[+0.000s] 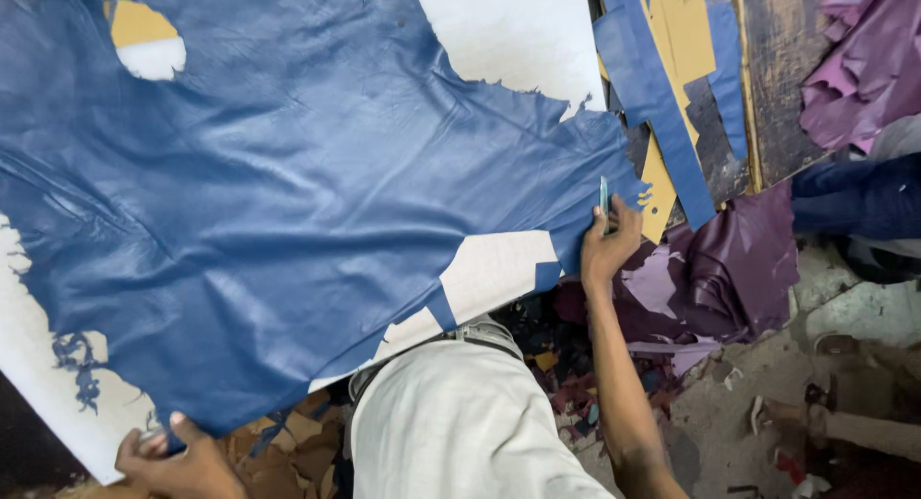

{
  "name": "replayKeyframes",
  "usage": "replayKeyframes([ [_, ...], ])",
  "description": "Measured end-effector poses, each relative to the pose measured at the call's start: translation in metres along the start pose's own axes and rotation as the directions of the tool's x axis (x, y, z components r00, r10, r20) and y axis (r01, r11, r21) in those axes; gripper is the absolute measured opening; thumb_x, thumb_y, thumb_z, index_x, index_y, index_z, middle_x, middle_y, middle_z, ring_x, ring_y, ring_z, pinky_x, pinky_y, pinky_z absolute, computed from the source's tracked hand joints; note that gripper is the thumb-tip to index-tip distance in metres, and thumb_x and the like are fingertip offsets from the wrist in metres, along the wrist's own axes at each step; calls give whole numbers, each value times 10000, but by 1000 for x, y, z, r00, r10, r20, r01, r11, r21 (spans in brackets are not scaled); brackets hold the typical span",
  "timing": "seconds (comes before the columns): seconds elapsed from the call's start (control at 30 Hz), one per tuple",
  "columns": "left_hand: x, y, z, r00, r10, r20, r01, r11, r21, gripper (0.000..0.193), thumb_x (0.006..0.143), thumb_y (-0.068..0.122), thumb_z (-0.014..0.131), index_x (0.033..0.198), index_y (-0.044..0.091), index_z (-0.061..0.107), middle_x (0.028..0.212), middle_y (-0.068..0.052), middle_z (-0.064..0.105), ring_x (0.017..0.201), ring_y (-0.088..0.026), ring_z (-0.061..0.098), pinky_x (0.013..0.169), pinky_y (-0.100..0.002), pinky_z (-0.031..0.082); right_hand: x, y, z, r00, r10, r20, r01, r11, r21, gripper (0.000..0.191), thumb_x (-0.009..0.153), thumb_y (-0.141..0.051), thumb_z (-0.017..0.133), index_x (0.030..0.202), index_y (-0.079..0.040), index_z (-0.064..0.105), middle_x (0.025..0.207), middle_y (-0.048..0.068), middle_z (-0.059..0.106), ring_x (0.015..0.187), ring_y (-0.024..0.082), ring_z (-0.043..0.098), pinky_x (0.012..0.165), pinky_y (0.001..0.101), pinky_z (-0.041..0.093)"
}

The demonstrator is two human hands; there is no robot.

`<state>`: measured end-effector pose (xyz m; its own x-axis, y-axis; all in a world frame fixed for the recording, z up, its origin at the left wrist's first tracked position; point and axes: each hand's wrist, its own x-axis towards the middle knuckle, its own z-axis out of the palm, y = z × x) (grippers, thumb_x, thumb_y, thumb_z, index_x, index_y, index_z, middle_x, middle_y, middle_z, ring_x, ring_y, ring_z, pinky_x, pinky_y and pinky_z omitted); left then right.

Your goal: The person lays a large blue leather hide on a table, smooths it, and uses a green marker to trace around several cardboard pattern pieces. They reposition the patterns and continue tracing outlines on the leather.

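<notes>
Pinching blue leather hide (288, 192) at 7 o'clock with left hand (182, 461), fingers closed on its edge; right hand (608, 245) at 3 o'clock, gripping small blade (603, 194). Likely soft, floppy, light; best held at edges.

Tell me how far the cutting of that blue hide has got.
Done: the blue leather hide already has cut-out gaps along its near edge and an upper hole, and blue strips lie aside. In hand: the right hand holds a small blade at the hide's right edge; the left hand grips the near corner. Left: most of the hide is uncut.
</notes>
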<state>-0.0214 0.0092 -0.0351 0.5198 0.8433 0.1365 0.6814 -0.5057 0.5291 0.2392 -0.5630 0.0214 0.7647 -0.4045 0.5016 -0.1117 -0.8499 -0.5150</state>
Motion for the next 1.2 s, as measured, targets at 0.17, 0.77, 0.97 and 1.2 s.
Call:
replayKeyframes([
  [0.17,32,20,13,978,197,71,-206,967,151,375,1010,153,862,826,4,572,876,-100,532,899,-235,483,773,-373,390,8,21,12,966,228,123,-251,941,225,137,953,15,716,1052,14,621,952,114,652,818,208,637,782,335,522],
  [0.77,51,49,-14,987,86,136,-83,996,-24,306,1063,249,684,936,-19,609,725,-183,586,645,-288,525,656,-460,437,32,101,-3,952,62,301,-4,982,-189,580,888,-356,947,1040,73,588,935,251,628,848,418,587,778,519,461],
  [0.97,46,41,-12,984,48,173,-19,986,-165,233,1011,185,741,957,-10,627,748,-98,614,654,-204,521,653,-379,448,32,100,-6,895,185,406,-228,972,60,317,936,-139,863,892,-8,578,823,97,619,743,207,548,739,385,463],
  [1.2,40,30,-24,958,-30,286,84,981,-177,249,1065,197,725,988,-8,607,777,-81,596,694,-184,501,676,-361,431,15,110,-14,976,-33,215,40,999,-27,340,941,-29,820,889,37,491,825,155,565,747,303,506,735,456,420],
])
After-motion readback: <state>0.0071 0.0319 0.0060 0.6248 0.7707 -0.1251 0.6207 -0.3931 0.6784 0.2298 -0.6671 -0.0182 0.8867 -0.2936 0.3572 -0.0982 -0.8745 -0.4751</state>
